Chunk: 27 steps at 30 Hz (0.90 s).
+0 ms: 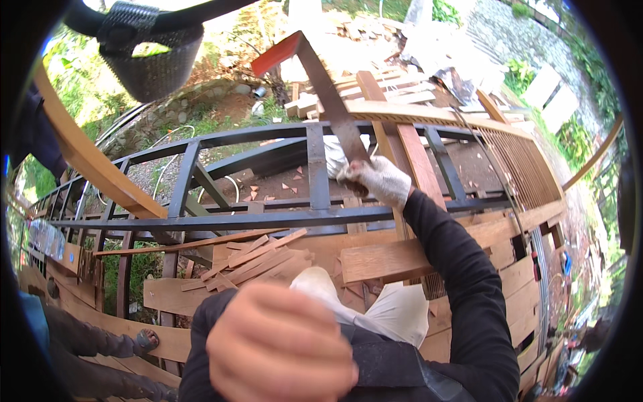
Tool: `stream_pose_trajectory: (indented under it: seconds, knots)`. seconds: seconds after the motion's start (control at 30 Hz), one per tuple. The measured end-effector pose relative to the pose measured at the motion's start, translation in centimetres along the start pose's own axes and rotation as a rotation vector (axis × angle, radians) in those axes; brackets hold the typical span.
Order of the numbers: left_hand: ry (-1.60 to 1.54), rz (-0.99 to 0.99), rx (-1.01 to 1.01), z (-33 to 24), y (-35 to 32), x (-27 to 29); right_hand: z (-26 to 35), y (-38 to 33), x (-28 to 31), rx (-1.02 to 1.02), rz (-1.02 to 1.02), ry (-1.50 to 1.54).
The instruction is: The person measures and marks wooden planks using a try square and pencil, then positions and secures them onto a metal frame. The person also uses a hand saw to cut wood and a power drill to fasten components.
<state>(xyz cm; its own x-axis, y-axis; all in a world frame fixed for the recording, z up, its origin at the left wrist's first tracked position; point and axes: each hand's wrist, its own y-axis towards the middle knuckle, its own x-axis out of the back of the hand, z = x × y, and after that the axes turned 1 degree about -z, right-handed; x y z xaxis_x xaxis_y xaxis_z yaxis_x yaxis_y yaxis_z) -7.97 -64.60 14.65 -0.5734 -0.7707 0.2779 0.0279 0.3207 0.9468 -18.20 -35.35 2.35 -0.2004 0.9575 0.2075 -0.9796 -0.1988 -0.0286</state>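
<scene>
My right hand [375,179], in a white work glove, is shut on the lower end of a long dark metal blade [328,94] that rises up and to the left and ends in a red tip [276,53]. It is held over the dark steel frame [315,167] and an upright wooden plank [402,144]. My left hand [281,345] is bare, blurred and close to the camera, knuckles up and fingers curled; its palm is hidden. Behind it lies white cloth [395,311].
Loose wood offcuts [258,258] and a short board [395,258] lie on the plank deck. A curved wooden rail [87,157] runs along the left. Another person's sandalled foot [147,340] stands at lower left. Lumber and rubble [395,90] lie on the ground beyond.
</scene>
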Motion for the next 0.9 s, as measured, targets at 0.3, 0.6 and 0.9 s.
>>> stream_pose_trajectory:
  seconds: [0.3,0.6,0.9]
  knots:
    - [0.226,0.161,0.053,0.2,3.3,-3.2,-0.1,-0.3,0.5,-0.007,-0.136,0.385]
    - [-0.287,-0.072,1.025,23.9,-4.0,1.8,-0.8,0.1,1.2,0.113,-0.037,0.137]
    - [0.108,-0.071,1.046,36.5,-5.7,5.6,-5.7,2.5,5.3,-0.026,-0.376,-0.356]
